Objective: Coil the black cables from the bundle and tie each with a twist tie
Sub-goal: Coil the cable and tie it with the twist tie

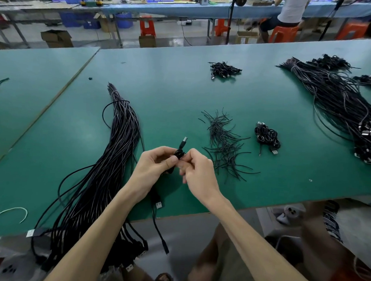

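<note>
— Fingers [169, 160] on both hands are curled in tight, pinching a small black coil [178, 153] just below the centre of the frame! The left hand [156, 166] grips it from one side and the right hand [197, 172] nips it from the other.

— A plug [184, 140] is poking up out of the top. Is the tie on yet?

— Can't tell, the knuckles hide that spot. My read is that this one is wound and is at the tying stage.

— What's already finished?

— Right of centre, a little cluster of tied coils [266, 137] lies on the green table [182, 94]. A second heap of coils [225, 69] sits further up, in the upper middle. So I'd say a modest tally is done.

— And what's left?

— Plenty! The long bundle [117, 142] sweeps from left of centre down to the lower left and spills off the table edge. It's thick with straight cables, none of them coiled. A loose cable end [159, 204] lies at the table edge, right under the left wrist.

— Any supplies?

— The twist ties [224, 141] are scattered just right of the hands, and there's a good stock of them. At the far right there's a bigger mass of cables [339, 103]. Whether that belongs to this job, I couldn't say.

— So, early days?

— That's my judgement. There are far more cables left to coil than coils finished.
</note>
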